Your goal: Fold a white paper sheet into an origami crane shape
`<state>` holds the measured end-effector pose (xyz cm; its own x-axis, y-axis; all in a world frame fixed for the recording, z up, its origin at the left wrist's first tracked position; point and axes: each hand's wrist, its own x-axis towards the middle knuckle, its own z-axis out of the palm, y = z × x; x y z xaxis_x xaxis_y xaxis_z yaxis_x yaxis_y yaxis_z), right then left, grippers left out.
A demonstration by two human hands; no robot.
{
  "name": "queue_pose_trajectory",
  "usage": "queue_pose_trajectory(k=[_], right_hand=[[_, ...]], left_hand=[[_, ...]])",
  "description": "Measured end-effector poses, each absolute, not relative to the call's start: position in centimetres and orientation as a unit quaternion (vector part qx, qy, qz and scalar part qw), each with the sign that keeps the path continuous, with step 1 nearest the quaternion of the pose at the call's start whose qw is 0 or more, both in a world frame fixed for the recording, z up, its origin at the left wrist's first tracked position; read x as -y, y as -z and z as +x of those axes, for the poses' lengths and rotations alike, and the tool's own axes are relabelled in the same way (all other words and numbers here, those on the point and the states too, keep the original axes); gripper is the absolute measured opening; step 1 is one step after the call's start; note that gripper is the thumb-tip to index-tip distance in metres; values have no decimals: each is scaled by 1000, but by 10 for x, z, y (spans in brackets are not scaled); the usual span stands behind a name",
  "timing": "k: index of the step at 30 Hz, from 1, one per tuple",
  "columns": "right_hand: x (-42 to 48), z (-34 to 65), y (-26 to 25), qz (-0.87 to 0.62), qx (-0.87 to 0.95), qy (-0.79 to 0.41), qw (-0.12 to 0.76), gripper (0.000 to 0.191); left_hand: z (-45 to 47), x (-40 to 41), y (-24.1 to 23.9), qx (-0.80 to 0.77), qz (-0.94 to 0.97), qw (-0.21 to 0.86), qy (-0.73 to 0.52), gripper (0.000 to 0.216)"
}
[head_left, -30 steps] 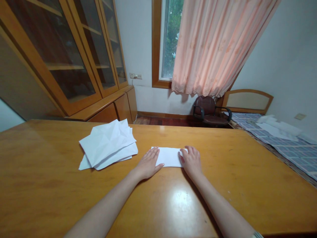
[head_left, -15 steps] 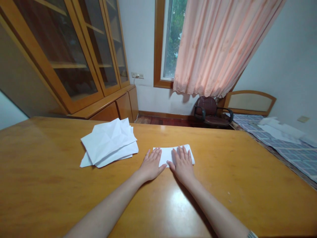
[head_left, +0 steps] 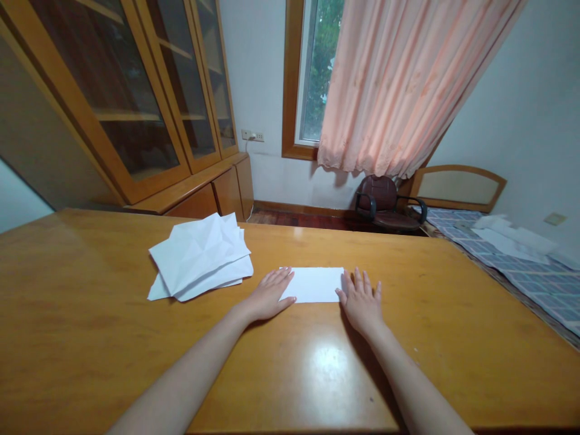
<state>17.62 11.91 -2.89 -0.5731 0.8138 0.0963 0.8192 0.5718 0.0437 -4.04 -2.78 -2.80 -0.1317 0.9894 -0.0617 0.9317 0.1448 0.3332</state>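
1. So I'm standing here watching, and the main thing is a white paper rectangle lying flat on the wooden surface, a bit right of the middle, long side running left to right.
2. The left hand is laid palm-down over the paper's left end, thumb stuck out along the near edge. It isn't gripping anything, just lying flat.
3. The right hand is spread out too, fingers fanned, nothing gripped. Its thumb and index finger are at the paper's right edge, and the other fingers sit to the right of it. Can't tell how hard either of the hands is pressing.
4. Over to the left and a little farther, there's a messy stack of creased sheets, near the left hand but not touching it.
5. Past the far edge: brown armchair below a pink curtain, glass-door cabinet at far left, and a bed with a checked cover off to the right, some white stuff lying on it.
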Motion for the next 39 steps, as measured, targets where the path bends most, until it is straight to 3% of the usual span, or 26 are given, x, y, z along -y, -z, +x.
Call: queue_pose_trajectory(k=[12,16,20,23,26,30,39], right_hand=[[-124,186,28,-515,850,114,4,47],[-126,184,23,-493,857,131,76,53],[-114,172,15,-308,934,61,168,50],[-93,160,17,-156,975,-30,153,47],[-75,153,24,-98,986,-83,107,58],[-70,153,27,-101,987,-110,62,68],[-73,153,20,-104,985,-135,34,71]], left_hand=[[-59,36,21,-720,671,135,-112,65],[-60,36,23,-719,677,114,-107,62],[-59,35,25,-717,679,112,-110,62],[-59,35,25,-721,674,114,-112,62],[-59,35,24,-723,672,116,-117,62],[-61,35,21,-722,672,121,-114,63],[-70,44,10,-740,653,132,-88,62]])
